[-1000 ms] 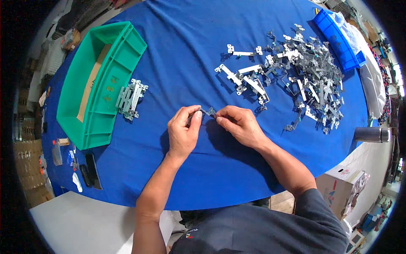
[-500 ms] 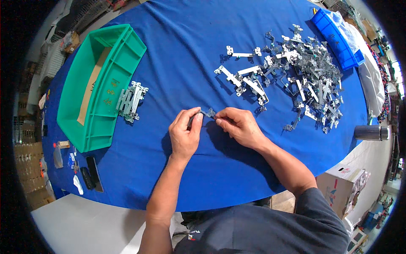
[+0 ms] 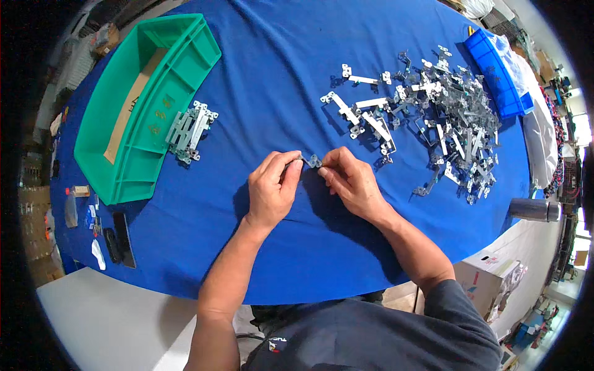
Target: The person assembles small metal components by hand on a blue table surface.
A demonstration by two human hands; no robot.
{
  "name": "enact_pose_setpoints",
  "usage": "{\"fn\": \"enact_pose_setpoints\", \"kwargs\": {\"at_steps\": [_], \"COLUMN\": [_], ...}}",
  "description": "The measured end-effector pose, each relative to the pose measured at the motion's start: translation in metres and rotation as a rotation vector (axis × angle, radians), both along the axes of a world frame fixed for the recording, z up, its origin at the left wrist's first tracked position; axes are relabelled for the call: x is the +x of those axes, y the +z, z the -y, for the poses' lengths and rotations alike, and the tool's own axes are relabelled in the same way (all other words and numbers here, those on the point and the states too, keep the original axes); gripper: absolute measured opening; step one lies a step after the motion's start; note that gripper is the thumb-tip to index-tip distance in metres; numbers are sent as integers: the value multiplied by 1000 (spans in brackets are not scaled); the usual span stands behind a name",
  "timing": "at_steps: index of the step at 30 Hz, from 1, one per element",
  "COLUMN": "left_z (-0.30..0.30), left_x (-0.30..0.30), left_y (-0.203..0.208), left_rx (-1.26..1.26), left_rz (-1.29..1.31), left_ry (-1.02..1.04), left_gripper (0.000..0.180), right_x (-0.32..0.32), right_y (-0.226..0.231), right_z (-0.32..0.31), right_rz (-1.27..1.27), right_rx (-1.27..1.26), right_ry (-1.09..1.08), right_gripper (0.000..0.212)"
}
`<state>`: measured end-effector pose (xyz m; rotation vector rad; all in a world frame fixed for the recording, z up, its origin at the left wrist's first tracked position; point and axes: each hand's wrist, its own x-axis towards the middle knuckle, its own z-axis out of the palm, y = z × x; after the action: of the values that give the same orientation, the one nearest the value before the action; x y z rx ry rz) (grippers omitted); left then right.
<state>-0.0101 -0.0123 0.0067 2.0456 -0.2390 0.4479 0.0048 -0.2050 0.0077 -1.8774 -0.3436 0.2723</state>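
Between my two hands, above the blue cloth, is a small metal bracket [image 3: 314, 161]. My left hand [image 3: 273, 186] pinches its left end between thumb and fingers. The thumb and forefinger of my right hand [image 3: 351, 180] are closed on its right end. Fingers cover much of the bracket, so its full shape is hidden. To the right lies a loose heap of metal brackets [image 3: 461, 117], with several separate ones, such as a long flat bracket [image 3: 340, 107], at its left edge. Left of my hands, a neat row of brackets [image 3: 190, 131] rests against a green bin.
The green bin [image 3: 139, 148] stands at the left with a strip of cardboard inside. A blue tray [image 3: 498, 74] is at the far right, and a dark cylinder [image 3: 535, 209] lies at the right edge. A phone [image 3: 124, 240] and small items lie at the lower left.
The view has shifted and turned slightly, so the bin and heap appear displaced. Both hands stay together on the bracket, which now shows at a slightly different angle.
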Motion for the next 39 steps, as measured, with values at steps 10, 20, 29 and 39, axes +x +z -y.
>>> {"fn": "enact_pose_setpoints", "kwargs": {"at_steps": [10,20,29,39], "left_z": [4,-2,0,3], "left_x": [-3,-2,0,-1], "left_y": [-1,-1,1,1], "left_rx": [82,-4,-8,75], "left_rz": [54,-27,-25,30], "left_ry": [-58,61,39,-15], "left_gripper": [12,10,10,11], "right_x": [9,3,3,-1], "right_y": [-10,5,2,2], "right_z": [3,2,2,-3], "right_rz": [251,-185,11,-29], "right_rx": [96,207,14,197], "right_ry": [32,-79,15,-74], "right_gripper": [19,14,13,12]}}
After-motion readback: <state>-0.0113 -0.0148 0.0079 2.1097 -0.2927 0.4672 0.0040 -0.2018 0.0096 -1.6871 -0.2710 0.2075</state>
